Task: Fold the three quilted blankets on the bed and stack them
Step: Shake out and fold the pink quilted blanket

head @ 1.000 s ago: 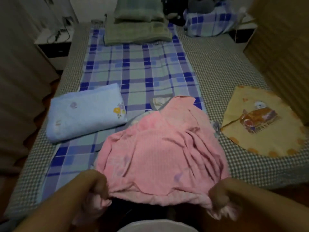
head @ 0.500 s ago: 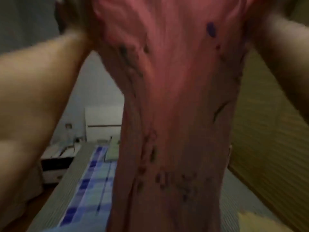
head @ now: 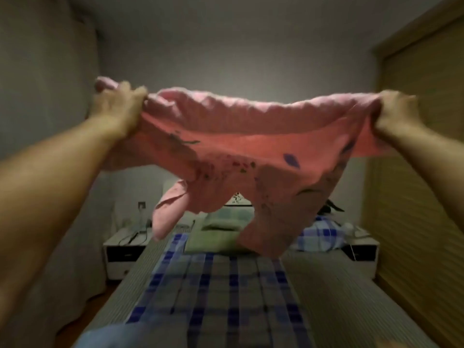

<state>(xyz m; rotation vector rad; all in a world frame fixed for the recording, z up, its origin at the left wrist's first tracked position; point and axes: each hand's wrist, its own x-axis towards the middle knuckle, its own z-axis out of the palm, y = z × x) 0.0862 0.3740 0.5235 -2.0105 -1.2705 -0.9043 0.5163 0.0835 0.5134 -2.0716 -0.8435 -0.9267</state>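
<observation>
Pink blanket (head: 251, 156) is airborne across mid-frame, stretched between both hands above the bed (head: 226, 285). Left hand (head: 115, 109) at upper left, fingers clenched on one corner. Right hand (head: 394, 111) at upper right, fingers clenched on the other corner. Blue blanket (head: 120, 335) blurred at bottom edge.

Dim, muted indoor light, brightest on the back wall (head: 226, 59) at upper centre. Soft, blurred throughout; smeared most along the bottom edge, over the checked bed cover (head: 221, 292). Wide-angle bending at left and right edges. Deep shadow lower left.
</observation>
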